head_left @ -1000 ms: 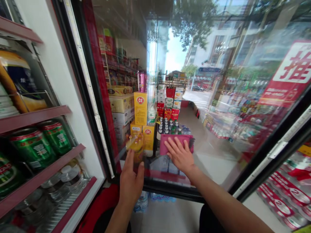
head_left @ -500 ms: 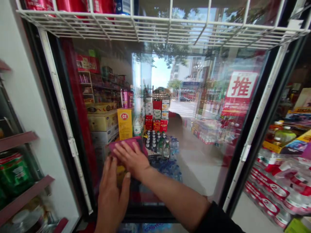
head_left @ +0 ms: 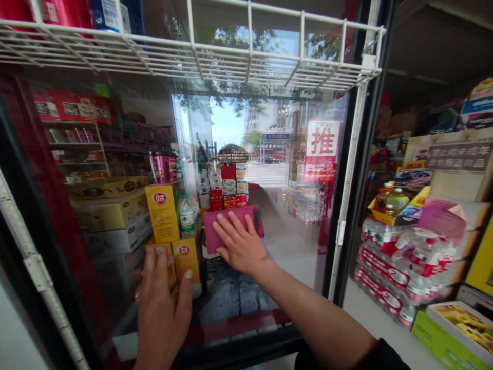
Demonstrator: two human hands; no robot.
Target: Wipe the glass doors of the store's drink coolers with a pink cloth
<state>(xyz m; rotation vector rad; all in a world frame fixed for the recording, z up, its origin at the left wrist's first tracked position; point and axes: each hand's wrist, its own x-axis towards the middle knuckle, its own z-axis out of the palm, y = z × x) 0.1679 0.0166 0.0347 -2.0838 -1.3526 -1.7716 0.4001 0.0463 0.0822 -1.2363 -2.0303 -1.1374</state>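
My right hand (head_left: 242, 244) lies with its fingers spread flat over a folded pink cloth (head_left: 211, 231), holding it against the glass door (head_left: 285, 288). A darker reddish edge of the cloth shows past the fingertips on the right. To the left, my left hand (head_left: 162, 303) is open, its fingers up and thumb apart, with nothing in it. It is in front of the lower left of the glass; whether it touches the pane I cannot tell. Yellow boxes (head_left: 162, 213) and a water bottle (head_left: 187, 216) show in the glass behind the hands.
Above the hands a white wire rack (head_left: 219, 56) crosses the door, with red and blue cans (head_left: 110, 15) at its left. A red-and-white sticker (head_left: 322, 141) is on the glass. Bottle packs (head_left: 400, 277) and a green carton (head_left: 442, 331) stand to the right of the door frame (head_left: 348, 190).
The cloth and my right hand have moved to the right across the glass. The view has turned right, showing more of the goods beside the door. My left hand stays open at the lower left.
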